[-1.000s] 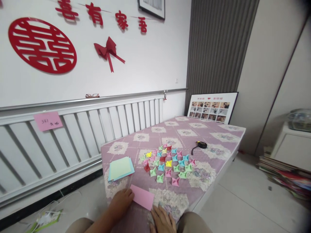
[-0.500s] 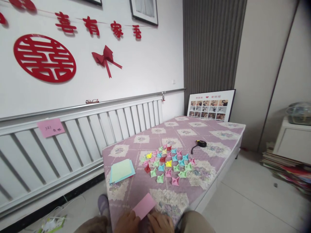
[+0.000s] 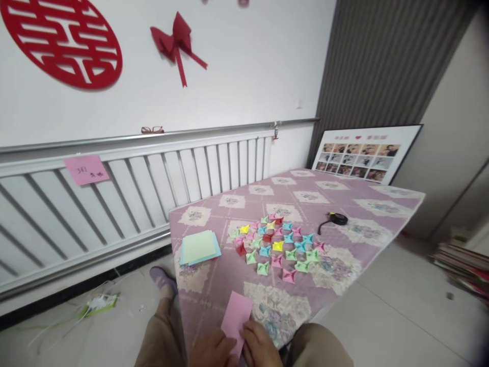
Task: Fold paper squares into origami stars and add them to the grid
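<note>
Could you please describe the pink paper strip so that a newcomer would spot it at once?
Find the purple flower-patterned cover. At its near end, the left hand and right hand are on the pink strip, which is long and flat, unlike the small folded pink pieces farther in.

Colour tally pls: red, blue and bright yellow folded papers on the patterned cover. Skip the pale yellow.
Red folded papers: 3
Blue folded papers: 6
Bright yellow folded papers: 2
Total: 11
</note>
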`<move>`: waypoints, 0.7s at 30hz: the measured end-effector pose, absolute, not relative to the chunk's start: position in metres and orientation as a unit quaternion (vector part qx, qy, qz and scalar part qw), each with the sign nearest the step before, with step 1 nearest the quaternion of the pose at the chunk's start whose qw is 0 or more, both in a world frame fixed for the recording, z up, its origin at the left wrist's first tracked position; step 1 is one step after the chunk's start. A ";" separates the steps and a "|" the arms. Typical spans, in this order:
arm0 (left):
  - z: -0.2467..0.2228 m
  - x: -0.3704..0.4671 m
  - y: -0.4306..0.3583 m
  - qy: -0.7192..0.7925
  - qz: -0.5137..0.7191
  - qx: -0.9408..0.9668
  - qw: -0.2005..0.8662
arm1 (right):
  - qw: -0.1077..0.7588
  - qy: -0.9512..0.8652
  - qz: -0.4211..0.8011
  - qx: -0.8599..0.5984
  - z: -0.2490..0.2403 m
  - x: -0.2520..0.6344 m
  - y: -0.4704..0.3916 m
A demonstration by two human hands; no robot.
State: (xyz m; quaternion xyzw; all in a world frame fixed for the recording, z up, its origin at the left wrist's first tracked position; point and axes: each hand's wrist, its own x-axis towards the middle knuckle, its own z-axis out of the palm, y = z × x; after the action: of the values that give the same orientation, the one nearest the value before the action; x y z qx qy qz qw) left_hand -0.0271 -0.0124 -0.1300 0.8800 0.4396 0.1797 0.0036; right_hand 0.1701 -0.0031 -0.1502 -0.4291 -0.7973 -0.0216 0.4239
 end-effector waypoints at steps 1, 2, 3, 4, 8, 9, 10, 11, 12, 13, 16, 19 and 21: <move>-0.124 -0.034 -0.015 0.431 0.215 0.876 0.009 | 0.434 -0.788 -0.025 -0.436 -0.147 0.171 -0.003; -0.118 -0.041 -0.017 0.457 0.240 0.856 0.018 | 0.443 -0.780 -0.021 -0.441 -0.145 0.171 -0.003; -0.113 -0.047 -0.017 0.481 0.265 0.836 0.026 | 0.449 -0.775 -0.012 -0.444 -0.143 0.172 -0.003; -0.109 -0.052 -0.018 0.497 0.288 0.818 0.027 | 0.453 -0.771 0.001 -0.447 -0.142 0.172 -0.003; -0.105 -0.055 -0.016 0.525 0.306 0.790 0.074 | 0.456 -0.766 0.054 -0.450 -0.138 0.169 -0.008; -0.105 -0.051 -0.015 0.521 0.304 0.792 0.089 | 0.457 -0.767 0.062 -0.447 -0.137 0.169 -0.009; -0.104 -0.048 -0.014 0.517 0.305 0.793 0.101 | 0.456 -0.769 0.068 -0.443 -0.136 0.168 -0.010; -0.104 -0.043 -0.013 0.512 0.307 0.795 0.110 | 0.455 -0.773 0.071 -0.438 -0.135 0.168 -0.011; -0.103 -0.039 -0.011 0.506 0.307 0.797 0.117 | 0.453 -0.777 0.071 -0.432 -0.133 0.167 -0.011; -0.103 -0.035 -0.010 0.503 0.304 0.800 0.123 | 0.451 -0.781 0.070 -0.427 -0.132 0.167 -0.012; -0.103 -0.028 -0.005 0.491 0.284 0.813 0.134 | 0.446 -0.787 0.058 -0.422 -0.128 0.168 -0.012; -0.106 -0.026 -0.002 0.488 0.277 0.817 0.134 | 0.430 -0.796 0.044 -0.424 -0.128 0.170 -0.012; -0.108 -0.026 -0.002 0.490 0.273 0.817 0.138 | 0.411 -0.804 0.035 -0.429 -0.128 0.171 -0.012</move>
State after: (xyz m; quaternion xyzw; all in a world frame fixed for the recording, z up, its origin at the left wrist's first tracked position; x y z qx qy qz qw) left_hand -0.0261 -0.0020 -0.1083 0.8165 0.4896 0.2731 0.1378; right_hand 0.1711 -0.0116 -0.1283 -0.4289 -0.8038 0.0347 0.4108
